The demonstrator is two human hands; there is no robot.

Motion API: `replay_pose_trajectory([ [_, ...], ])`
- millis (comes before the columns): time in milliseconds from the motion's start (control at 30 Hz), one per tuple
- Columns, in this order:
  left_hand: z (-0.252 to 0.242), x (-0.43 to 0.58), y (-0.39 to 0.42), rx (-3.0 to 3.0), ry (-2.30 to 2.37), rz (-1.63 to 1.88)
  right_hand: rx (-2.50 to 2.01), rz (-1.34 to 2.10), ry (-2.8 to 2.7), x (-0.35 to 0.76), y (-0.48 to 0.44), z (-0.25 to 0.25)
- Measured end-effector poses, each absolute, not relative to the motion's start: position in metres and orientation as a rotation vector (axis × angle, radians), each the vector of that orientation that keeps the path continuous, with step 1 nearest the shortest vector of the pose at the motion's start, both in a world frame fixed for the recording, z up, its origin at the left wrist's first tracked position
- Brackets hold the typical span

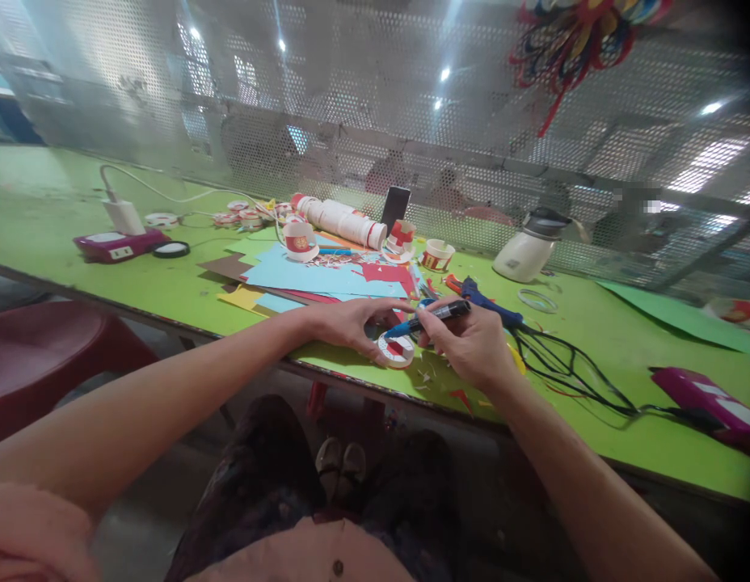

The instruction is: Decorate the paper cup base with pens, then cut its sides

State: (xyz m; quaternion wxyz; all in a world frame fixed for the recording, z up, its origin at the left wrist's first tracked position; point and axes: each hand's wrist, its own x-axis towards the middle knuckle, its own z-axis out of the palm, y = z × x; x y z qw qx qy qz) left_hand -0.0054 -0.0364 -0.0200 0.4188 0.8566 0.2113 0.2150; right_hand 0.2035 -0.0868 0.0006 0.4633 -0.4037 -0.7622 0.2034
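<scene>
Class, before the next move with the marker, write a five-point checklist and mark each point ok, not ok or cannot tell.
1. Right hand grips the marker: ok.
2. Left hand steadies the white disc: ok.
3. Marker tip meets the disc: cannot tell.
4. Disc rests on the green table: ok.
5. Work spot free of paper scraps: not ok.

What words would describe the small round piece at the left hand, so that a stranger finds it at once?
On the green table, look at the near edge. There the left hand touches a round white disc with a red mark, under a black marker. Unlike the paper cups behind, it lies flat.
</scene>
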Motion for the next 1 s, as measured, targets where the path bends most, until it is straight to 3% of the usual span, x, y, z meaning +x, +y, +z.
replay_pose_trajectory([
  [1000, -0.0187, -0.0068, -0.0356, 2.02, 0.573, 0.52, -0.998, 0.503, -1.768, 0.1992, -0.0887, 0.0014],
])
